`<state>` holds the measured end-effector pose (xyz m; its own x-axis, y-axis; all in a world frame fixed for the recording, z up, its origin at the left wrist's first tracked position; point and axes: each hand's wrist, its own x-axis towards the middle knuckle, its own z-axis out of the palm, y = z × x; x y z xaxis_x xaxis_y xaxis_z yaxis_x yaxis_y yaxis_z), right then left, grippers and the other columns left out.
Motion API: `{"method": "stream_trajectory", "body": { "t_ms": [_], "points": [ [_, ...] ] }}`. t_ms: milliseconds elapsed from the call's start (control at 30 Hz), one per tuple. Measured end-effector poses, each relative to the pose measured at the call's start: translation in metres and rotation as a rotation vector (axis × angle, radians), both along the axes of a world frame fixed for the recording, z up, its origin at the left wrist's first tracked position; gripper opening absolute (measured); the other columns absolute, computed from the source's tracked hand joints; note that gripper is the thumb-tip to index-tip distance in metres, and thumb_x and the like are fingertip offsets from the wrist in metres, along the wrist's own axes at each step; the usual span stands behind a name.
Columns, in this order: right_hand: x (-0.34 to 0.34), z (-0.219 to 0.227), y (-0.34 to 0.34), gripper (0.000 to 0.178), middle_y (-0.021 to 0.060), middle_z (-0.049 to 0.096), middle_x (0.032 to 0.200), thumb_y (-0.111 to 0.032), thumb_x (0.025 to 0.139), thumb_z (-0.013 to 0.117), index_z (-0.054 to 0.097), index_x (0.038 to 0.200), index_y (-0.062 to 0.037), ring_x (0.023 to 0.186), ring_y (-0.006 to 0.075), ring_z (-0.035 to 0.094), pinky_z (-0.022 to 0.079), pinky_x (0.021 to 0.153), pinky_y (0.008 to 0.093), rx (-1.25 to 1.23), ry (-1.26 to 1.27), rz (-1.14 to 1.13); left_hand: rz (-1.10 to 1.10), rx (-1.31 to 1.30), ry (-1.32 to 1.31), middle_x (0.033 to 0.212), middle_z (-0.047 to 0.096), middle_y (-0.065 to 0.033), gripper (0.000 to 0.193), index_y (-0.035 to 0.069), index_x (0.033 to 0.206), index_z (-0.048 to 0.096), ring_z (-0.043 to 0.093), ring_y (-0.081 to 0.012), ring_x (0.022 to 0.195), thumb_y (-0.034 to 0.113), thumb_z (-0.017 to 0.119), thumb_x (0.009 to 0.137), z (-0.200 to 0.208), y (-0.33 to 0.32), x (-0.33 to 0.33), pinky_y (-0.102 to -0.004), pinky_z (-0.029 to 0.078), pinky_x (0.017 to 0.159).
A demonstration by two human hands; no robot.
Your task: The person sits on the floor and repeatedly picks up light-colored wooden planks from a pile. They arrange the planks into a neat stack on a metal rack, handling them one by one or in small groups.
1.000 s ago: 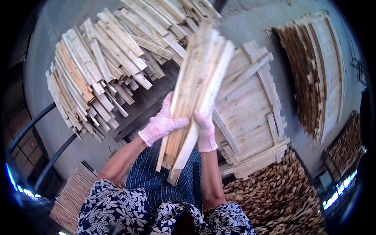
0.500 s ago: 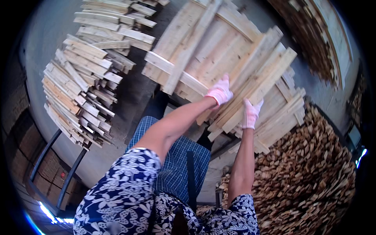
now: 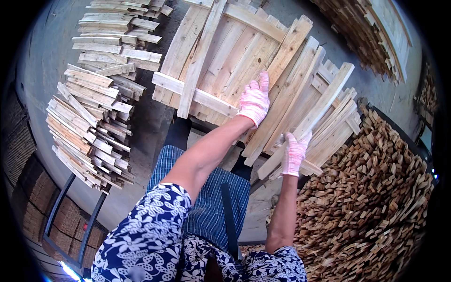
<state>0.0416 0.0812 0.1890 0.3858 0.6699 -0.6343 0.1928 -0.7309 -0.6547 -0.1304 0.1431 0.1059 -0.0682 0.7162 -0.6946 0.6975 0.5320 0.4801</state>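
Grip of your right hand point(image 3: 296, 151) holds pale slat point(image 3: 330, 96) toward near end, over right part of slatted panel point(image 3: 232, 61). Left hand point(image 3: 254, 99) by plank point(image 3: 289, 47), hold unclear. Slat likely light, stiff, rough; take mid-length.

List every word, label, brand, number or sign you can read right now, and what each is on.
None: I can read no text anywhere.
The boards between the left hand and right hand, the plank pile and the cut-wood pile show no legible marks.
The background at the picture's dark rim is too dim and small to tell.
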Motion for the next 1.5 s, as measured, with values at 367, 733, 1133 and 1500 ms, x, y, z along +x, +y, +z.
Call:
{"method": "stream_trajectory", "body": {
  "t_ms": [367,733,1133,1500],
  "points": [
    [-0.132,-0.039,0.027,0.077,0.0162,0.055,0.130,-0.003,0.092,0.059,0.021,0.159,-0.0068,0.106,0.0248,0.058,0.049,0.094,0.0354,0.167,-0.158,0.051,0.118,0.489,-0.007,0.119,0.056,-0.0241,0.078,0.013,0.155,0.039,0.059,-0.0396,0.104,0.004,0.069,0.083,0.036,-0.060,-0.213,-0.0460,0.050,0.093],
    [-0.340,-0.115,0.064,0.094,0.0394,0.034,0.144,-0.039,0.097,0.058,-0.002,0.161,-0.0066,0.123,0.0494,0.054,0.052,0.096,0.0530,-0.305,-0.529,0.607,-0.026,0.256,0.198,0.134,0.047,-0.0284,0.073,0.030,0.155,0.036,0.052,-0.0445,0.120,0.027,0.068,0.089,-0.036,-0.008,-0.276,-0.0502,0.046,0.102],
    [-0.386,-0.121,0.038,0.093,0.0416,0.019,0.145,-0.011,0.086,0.060,0.005,0.161,-0.0035,0.126,0.0558,0.044,0.043,0.104,0.0504,-0.089,-0.356,0.728,0.144,0.083,-0.223,0.160,0.033,-0.0225,0.074,0.020,0.161,0.026,0.031,-0.0382,0.149,0.061,0.041,0.102,-0.063,0.026,-0.330,-0.0402,0.026,0.122],
    [-0.151,-0.096,0.074,0.066,0.0242,0.050,0.141,-0.029,0.089,0.065,0.046,0.149,-0.0091,0.134,0.0438,0.044,0.036,0.114,0.0515,0.463,-0.760,0.715,0.027,0.751,0.089,0.137,0.054,-0.0270,0.061,0.009,0.147,0.047,0.049,-0.0426,0.131,0.018,0.066,0.090,-0.030,0.020,-0.274,-0.0468,0.040,0.111]
  ]
}}
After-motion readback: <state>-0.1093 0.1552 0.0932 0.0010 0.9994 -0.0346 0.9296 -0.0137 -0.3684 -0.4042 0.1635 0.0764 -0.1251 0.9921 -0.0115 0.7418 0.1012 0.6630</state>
